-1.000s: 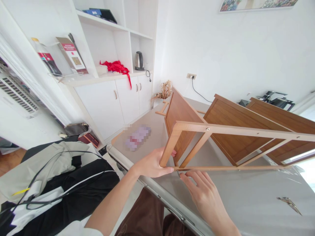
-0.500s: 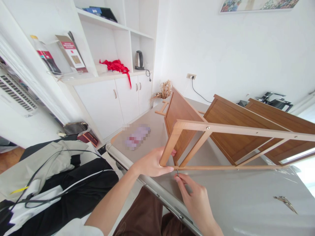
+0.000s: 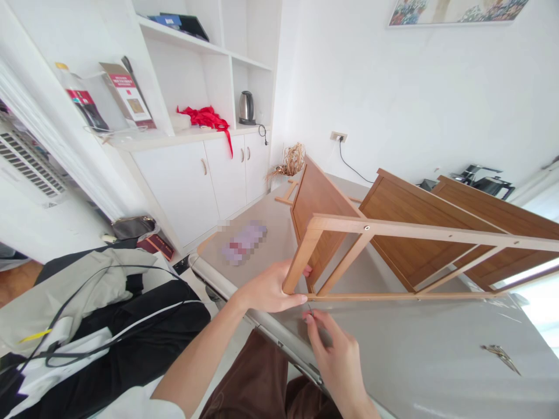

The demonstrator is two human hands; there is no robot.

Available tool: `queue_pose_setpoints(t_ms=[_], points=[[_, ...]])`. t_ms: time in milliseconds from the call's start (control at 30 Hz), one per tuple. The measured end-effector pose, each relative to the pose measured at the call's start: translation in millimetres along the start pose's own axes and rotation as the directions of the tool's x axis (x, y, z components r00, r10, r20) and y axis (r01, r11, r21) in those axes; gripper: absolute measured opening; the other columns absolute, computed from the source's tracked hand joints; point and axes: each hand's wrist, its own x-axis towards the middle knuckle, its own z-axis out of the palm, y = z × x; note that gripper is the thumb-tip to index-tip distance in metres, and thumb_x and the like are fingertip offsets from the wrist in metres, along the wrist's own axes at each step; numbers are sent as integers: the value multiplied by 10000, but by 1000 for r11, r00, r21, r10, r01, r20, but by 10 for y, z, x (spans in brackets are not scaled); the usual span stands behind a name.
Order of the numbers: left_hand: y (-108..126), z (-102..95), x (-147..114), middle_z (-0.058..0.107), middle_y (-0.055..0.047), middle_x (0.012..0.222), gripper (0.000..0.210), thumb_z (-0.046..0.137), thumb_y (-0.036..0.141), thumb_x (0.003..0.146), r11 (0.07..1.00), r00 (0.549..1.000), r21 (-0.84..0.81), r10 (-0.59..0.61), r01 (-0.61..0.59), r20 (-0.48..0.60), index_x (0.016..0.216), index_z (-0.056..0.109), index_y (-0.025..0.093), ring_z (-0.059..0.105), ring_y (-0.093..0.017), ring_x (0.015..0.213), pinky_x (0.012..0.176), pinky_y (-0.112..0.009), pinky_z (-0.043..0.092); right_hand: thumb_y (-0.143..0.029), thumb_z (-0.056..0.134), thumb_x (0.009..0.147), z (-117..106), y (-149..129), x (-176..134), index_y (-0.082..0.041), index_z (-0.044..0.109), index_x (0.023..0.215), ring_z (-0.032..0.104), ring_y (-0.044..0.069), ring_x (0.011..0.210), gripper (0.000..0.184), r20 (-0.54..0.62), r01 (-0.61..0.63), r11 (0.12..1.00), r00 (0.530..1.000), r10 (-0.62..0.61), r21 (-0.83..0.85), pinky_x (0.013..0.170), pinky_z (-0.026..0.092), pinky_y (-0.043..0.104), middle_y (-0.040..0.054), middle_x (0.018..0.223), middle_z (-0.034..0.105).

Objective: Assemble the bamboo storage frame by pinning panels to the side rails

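Note:
A wooden shelf frame (image 3: 441, 228) lies on its side on the grey table (image 3: 406, 337), with several brown wooden panels (image 3: 414, 235) set across it. My left hand (image 3: 273, 288) is closed around the near corner of the frame, its thumb along the lower rail. Just below that corner, my right hand (image 3: 334, 343) pinches a thin metal rod (image 3: 310, 309) between thumb and fingertips. The rod points up toward the rail; whether its tip touches the wood I cannot tell. Several small metal fasteners (image 3: 502, 358) lie in a pile at the table's right.
A blurred purple packet (image 3: 244, 243) lies left of the frame. Behind stands a white cabinet (image 3: 183, 174) with a kettle (image 3: 247, 107) and red ribbon (image 3: 207, 118). Clothes (image 3: 161, 326) and a white power strip (image 3: 70, 355) with cables are at lower left.
My right hand has moved slightly left and down with the thin metal rod. My left hand keeps its hold on the frame's corner.

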Motion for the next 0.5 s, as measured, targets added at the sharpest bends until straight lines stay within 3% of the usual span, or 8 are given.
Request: queue_pose_setpoints(t_ms=[100,167,300,500], points=[[8,-10,-3,658,-64,1268,509,708,328,806,1000,1000,3,-2,2,6,1281,559,224,657,-258,1125,980,-369,532,-235,557,995,-113,93,45,-233,673,1083,701,174,837,146,-27,282,933,955,-295,-224,776,544,292,43,980,738],[6,-9,-4,660,-61,1266,505,709,322,806,1000,1000,3,3,-3,2,1278,561,223,657,-256,1123,986,-372,528,-179,559,989,-189,128,92,-223,665,1104,677,181,861,163,5,368,880,923,-384,-301,796,523,317,52,1005,725],[-7,4,-4,662,-49,1265,506,712,336,812,1000,1000,2,7,-7,-15,1284,562,232,649,-256,1135,993,-379,525,-134,561,982,-256,110,173,-204,657,1088,646,173,817,159,28,428,837,895,-446,-341,761,493,317,54,968,712],[-20,2,-8,656,-54,1269,509,713,327,812,1000,1000,-7,5,-5,-5,1287,562,230,650,-256,1129,988,-378,527,-99,556,975,-245,58,197,-197,651,1085,626,168,806,176,40,446,834,888,-459,-325,755,470,316,52,947,700]])
